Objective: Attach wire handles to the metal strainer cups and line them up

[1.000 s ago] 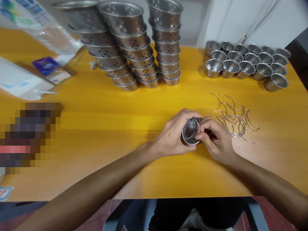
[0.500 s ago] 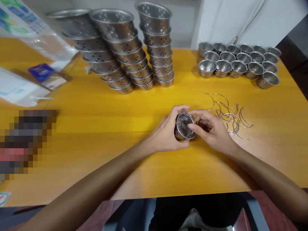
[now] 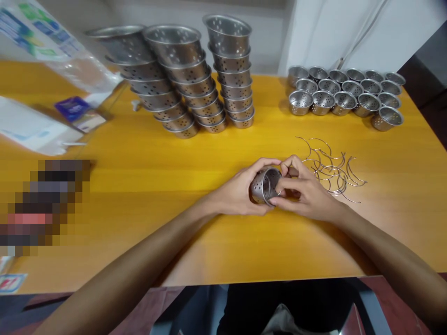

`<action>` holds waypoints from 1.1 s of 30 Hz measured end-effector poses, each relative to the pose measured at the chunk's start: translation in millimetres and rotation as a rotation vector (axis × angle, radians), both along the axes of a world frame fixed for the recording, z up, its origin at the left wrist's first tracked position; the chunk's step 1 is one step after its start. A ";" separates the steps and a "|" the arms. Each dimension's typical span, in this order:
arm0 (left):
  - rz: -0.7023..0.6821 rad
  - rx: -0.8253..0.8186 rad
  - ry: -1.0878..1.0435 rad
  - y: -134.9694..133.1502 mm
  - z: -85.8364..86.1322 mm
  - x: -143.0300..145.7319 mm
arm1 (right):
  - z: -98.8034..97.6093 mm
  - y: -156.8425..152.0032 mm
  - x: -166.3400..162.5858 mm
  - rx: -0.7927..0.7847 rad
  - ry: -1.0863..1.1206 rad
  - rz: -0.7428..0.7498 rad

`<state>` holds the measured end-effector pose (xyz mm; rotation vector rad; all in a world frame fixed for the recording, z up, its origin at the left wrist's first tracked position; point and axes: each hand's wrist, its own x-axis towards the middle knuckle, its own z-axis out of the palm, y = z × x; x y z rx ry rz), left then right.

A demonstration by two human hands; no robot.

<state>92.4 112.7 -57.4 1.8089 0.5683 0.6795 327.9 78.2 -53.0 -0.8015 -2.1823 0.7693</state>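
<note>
My left hand [image 3: 237,193] grips a small perforated metal cup [image 3: 264,186], tilted on its side with its mouth toward my right hand. My right hand [image 3: 303,193] pinches at the cup's rim, fingers closed on a thin wire piece that is mostly hidden. Both hands rest low over the yellow table [image 3: 157,186] near its front edge. A loose heap of curved wire handles [image 3: 331,170] lies just right of my right hand.
Three leaning stacks of larger perforated metal bowls [image 3: 195,79] stand at the back centre. Several small cups [image 3: 345,95] sit in rows at the back right. Plastic bags and papers [image 3: 42,116] lie at the left. A blurred patch covers the left edge.
The cup has been turned from mouth-up to lying on its side in my left hand. My right hand's fingers have shifted round its rim. The view has drifted slightly.
</note>
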 end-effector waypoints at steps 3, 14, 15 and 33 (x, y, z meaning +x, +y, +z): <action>-0.004 -0.015 0.048 -2.9 2.2 1.9 | -3.3 -1.6 -3.2 0.050 -0.023 0.030; -0.020 -0.062 0.085 0.3 0.4 -1.2 | -2.0 5.6 -3.1 0.066 0.084 0.013; -0.025 -0.062 0.081 1.0 0.7 -1.4 | -0.2 5.9 -2.9 0.055 0.103 0.017; -0.102 -0.339 -0.011 4.9 7.5 -2.8 | 1.6 5.5 1.8 -0.157 0.168 0.070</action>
